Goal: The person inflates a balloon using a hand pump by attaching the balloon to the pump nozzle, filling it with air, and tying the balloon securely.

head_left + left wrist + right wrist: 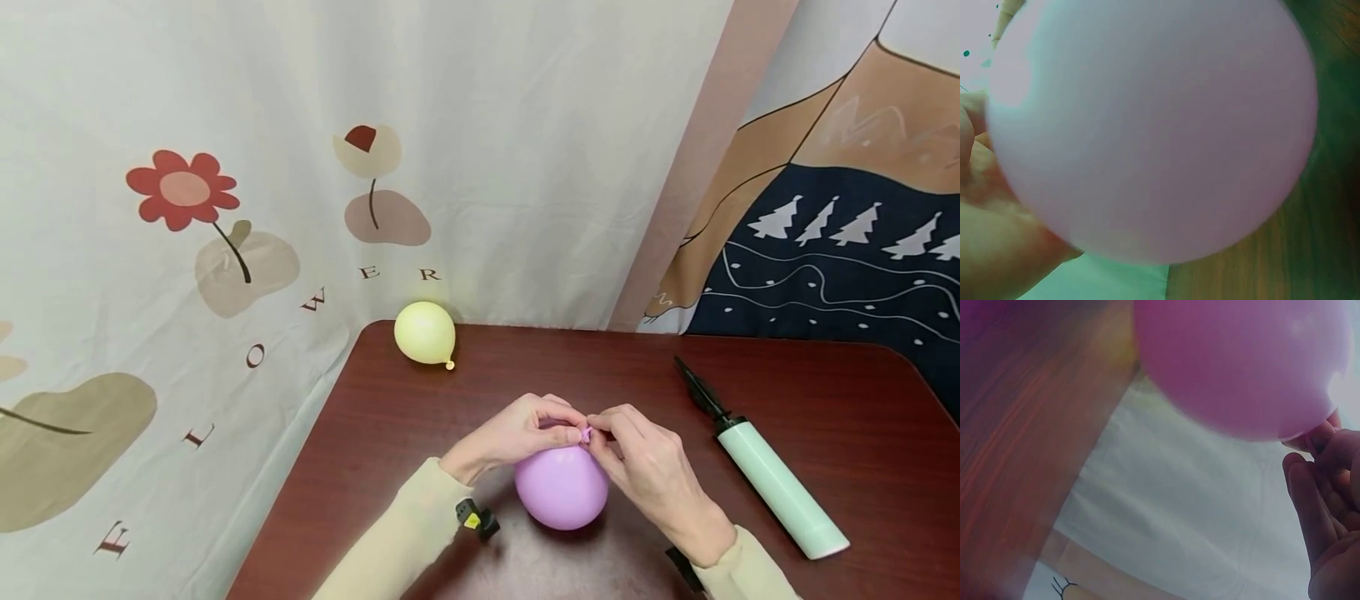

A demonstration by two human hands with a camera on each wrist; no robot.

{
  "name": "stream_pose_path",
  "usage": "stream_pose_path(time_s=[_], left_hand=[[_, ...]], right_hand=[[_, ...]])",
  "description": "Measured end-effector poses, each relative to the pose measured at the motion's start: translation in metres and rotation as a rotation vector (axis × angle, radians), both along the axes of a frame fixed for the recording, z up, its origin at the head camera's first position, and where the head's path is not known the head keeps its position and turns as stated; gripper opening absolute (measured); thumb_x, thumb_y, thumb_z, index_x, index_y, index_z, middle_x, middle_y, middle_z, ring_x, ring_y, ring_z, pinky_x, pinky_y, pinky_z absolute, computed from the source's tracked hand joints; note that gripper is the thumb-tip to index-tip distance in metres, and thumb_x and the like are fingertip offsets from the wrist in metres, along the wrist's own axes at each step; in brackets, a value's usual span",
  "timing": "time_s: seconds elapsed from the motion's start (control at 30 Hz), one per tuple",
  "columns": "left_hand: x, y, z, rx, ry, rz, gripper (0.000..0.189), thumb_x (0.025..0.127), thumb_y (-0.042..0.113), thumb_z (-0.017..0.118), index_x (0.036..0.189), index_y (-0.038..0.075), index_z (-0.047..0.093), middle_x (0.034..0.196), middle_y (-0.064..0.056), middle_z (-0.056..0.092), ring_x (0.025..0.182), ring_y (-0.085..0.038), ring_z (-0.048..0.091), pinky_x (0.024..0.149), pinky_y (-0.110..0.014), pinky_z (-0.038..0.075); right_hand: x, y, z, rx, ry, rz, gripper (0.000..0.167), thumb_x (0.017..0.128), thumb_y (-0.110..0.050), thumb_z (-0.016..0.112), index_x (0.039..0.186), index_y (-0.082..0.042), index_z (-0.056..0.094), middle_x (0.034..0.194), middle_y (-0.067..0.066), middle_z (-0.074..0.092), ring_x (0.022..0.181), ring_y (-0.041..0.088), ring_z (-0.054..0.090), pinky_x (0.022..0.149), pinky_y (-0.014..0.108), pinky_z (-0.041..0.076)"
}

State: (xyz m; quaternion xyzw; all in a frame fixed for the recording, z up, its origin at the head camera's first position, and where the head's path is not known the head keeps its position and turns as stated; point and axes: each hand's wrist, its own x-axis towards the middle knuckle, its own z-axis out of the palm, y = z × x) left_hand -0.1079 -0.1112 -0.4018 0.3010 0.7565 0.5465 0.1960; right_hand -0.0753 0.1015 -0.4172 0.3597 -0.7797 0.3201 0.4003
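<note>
A round, inflated purple balloon (562, 490) hangs below both hands, its neck pointing up. My left hand (525, 429) pinches the neck from the left between thumb and fingers. From the right, my right hand (648, 458) pinches the neck's end, a small twist of purple rubber showing between the two hands. In the left wrist view the balloon (1154, 131) covers most of the picture and hides the fingertips. The right wrist view has the balloon (1247, 362) at the top, with the right hand (1335, 506) at its neck.
A tied yellow balloon (424, 333) lies at the table's far left corner. A mint-green hand pump (780, 487) with a black nozzle lies to the right of the right hand. Printed curtains (525, 167) hang behind the dark red wooden table (360, 467).
</note>
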Motion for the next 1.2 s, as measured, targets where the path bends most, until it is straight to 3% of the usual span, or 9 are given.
stream_pose_path(time_s=[0.23,0.3,0.4,0.6,0.73,0.83,1.0,1.2], left_hand=[[-0.001,0.000,0.000,0.021,0.078,-0.130,0.008,0.103,0.006,0.061,0.107,0.002,0.067,0.122,-0.008,0.062,0.123,-0.009,0.052,0.107,-0.031,0.045],[0.000,0.002,-0.002,0.048,0.108,-0.127,0.003,0.102,0.005,0.063,0.105,0.005,0.061,0.123,-0.010,0.061,0.123,-0.009,0.054,0.105,-0.031,0.047],[0.004,0.009,-0.005,0.095,0.148,-0.035,0.011,0.099,0.007,0.069,0.101,0.008,0.058,0.118,-0.008,0.064,0.116,-0.009,0.058,0.097,-0.030,0.051],[0.012,0.024,-0.015,0.295,0.194,0.203,0.007,0.094,0.002,0.075,0.100,0.002,0.072,0.107,-0.014,0.073,0.106,-0.014,0.068,0.095,-0.035,0.056],[0.014,0.028,-0.019,0.380,0.280,0.303,0.007,0.090,0.001,0.079,0.097,0.000,0.077,0.099,-0.014,0.075,0.099,-0.018,0.072,0.089,-0.037,0.059],[0.014,0.030,-0.020,0.428,0.334,0.346,0.006,0.088,-0.001,0.080,0.093,-0.003,0.077,0.094,-0.015,0.074,0.097,-0.021,0.074,0.087,-0.039,0.060],[0.015,0.034,-0.019,0.496,0.384,0.370,0.006,0.087,-0.007,0.078,0.093,-0.006,0.077,0.091,-0.018,0.073,0.104,-0.030,0.075,0.092,-0.042,0.059],[0.015,0.040,-0.021,0.530,0.554,0.418,0.011,0.084,-0.012,0.078,0.094,-0.007,0.076,0.090,-0.018,0.072,0.103,-0.039,0.074,0.093,-0.045,0.058]], right_hand=[[-0.002,0.003,0.003,0.044,-0.006,-0.017,0.033,0.108,-0.025,0.049,0.095,-0.005,0.072,0.089,0.003,0.068,0.068,0.010,0.063,0.057,0.029,0.058],[-0.002,0.004,0.005,0.057,-0.020,-0.018,0.034,0.109,-0.027,0.049,0.096,-0.004,0.071,0.089,0.003,0.067,0.068,0.011,0.064,0.058,0.030,0.059],[-0.004,0.004,0.007,0.054,-0.027,-0.024,0.035,0.108,-0.027,0.049,0.096,-0.005,0.072,0.089,0.003,0.067,0.068,0.012,0.064,0.058,0.031,0.059],[-0.005,0.004,0.010,0.014,0.015,-0.058,0.030,0.104,-0.023,0.051,0.092,-0.005,0.072,0.085,0.003,0.066,0.063,0.010,0.061,0.054,0.030,0.057],[-0.005,0.003,0.011,0.004,0.006,-0.069,0.013,0.093,-0.014,0.059,0.089,-0.006,0.068,0.083,0.003,0.065,0.060,0.009,0.060,0.052,0.029,0.056],[-0.005,0.003,0.012,0.009,-0.021,-0.068,0.005,0.086,-0.010,0.065,0.089,-0.006,0.067,0.083,0.003,0.065,0.060,0.010,0.061,0.053,0.029,0.057],[-0.005,0.002,0.015,-0.041,-0.091,-0.060,0.015,0.077,-0.004,0.075,0.090,-0.009,0.072,0.084,0.000,0.070,0.063,0.010,0.063,0.056,0.026,0.056],[0.000,0.001,0.020,-0.186,-0.327,-0.033,0.026,0.075,0.006,0.080,0.090,-0.014,0.077,0.087,-0.003,0.075,0.068,0.011,0.060,0.058,0.020,0.046]])
